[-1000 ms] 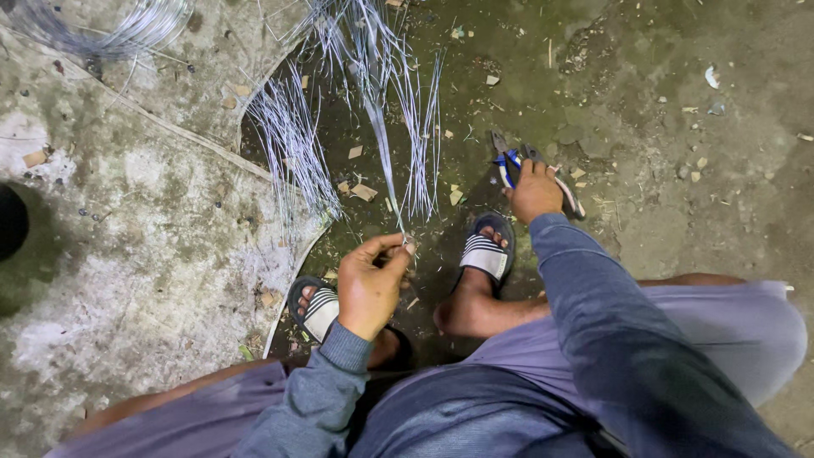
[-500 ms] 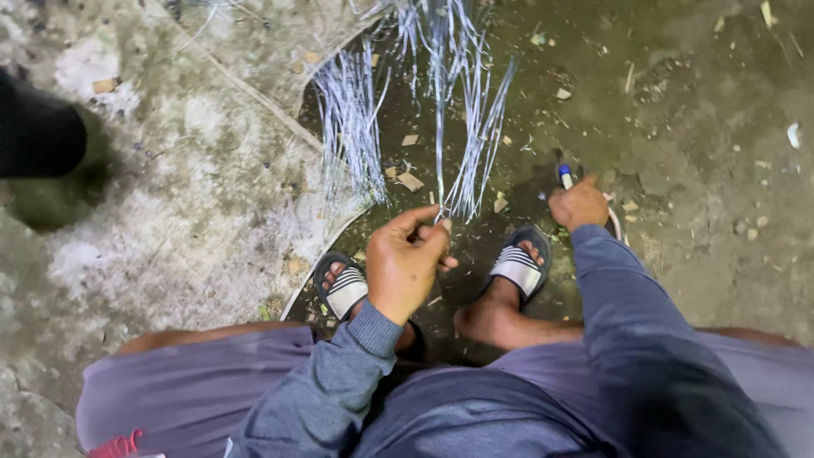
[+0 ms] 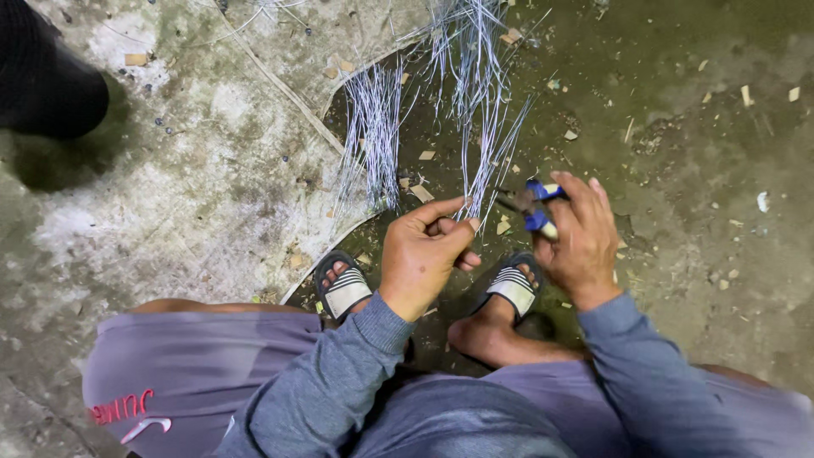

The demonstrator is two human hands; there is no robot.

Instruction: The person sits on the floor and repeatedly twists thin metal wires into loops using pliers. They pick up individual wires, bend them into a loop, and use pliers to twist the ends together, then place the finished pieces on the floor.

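Observation:
My left hand (image 3: 424, 250) pinches the near ends of a bundle of thin silvery wires (image 3: 479, 93) that runs away from me over the dirty ground. My right hand (image 3: 581, 237) holds blue-handled pliers (image 3: 532, 203) lifted off the ground, their dark jaws pointing left toward the wire ends near my left thumb. A second bunch of cut wires (image 3: 373, 136) lies loose on the ground to the left. Both arms wear grey-blue sleeves.
My feet in striped sandals (image 3: 343, 288) rest on dark ground below my hands. A pale concrete slab (image 3: 170, 187) spreads to the left, with a dark round object (image 3: 47, 85) at the upper left. Small wood chips (image 3: 421, 193) and debris litter the ground.
My right hand picked the pliers up off the ground and brought them left toward the wires. My left hand kept its pinch on the wire ends. The view shifted.

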